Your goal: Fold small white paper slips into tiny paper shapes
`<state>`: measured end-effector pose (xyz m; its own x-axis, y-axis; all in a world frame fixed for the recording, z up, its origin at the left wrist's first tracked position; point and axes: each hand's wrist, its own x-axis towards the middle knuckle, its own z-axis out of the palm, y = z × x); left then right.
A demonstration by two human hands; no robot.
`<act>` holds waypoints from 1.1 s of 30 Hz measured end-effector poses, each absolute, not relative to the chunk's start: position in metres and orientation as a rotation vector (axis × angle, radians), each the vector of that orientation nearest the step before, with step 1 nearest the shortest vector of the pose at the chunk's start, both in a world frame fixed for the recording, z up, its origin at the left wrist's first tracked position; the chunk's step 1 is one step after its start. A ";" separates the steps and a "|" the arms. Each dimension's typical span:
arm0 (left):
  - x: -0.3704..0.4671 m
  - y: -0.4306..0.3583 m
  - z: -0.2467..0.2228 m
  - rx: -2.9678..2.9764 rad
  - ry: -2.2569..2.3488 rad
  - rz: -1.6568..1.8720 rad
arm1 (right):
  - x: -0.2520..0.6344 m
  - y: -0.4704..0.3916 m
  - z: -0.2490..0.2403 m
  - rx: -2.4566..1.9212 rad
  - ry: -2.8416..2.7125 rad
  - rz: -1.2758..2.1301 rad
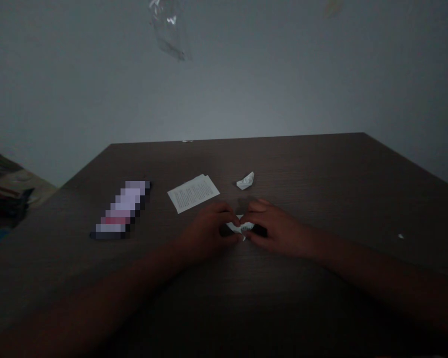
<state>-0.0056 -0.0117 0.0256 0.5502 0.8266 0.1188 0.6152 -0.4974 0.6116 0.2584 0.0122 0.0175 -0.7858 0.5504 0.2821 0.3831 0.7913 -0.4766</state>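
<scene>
Between my two hands, low over the dark table, is a small folded piece of printed paper [247,226]. My left hand [213,226] grips its left side, with thumb and fingers closed on it. From the right, my right hand [274,224] pinches the other side. The fingers cover part of the paper, so its full shape is hidden. Just beyond the hands sits a folded paper boat [245,181], apart from them. Flat printed sheets of paper [193,193] lie to the left of the boat.
A phone [121,209] with a blurred-out screen lies on the left of the table [313,164]. A tiny white scrap [400,236] is at the right. A clear plastic bag [168,30] hangs on the wall behind. Dim items [3,204] show beyond the table's left edge.
</scene>
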 end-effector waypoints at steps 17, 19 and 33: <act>-0.008 -0.006 0.021 2.245 1.160 0.561 | 0.259 0.017 0.016 -0.723 -2.496 0.659; -0.010 -0.006 0.020 2.249 1.143 0.560 | 0.259 0.018 0.017 -0.728 -2.501 0.659; -0.009 -0.005 0.022 2.274 1.140 0.562 | 0.253 0.017 0.012 -0.840 -2.464 0.641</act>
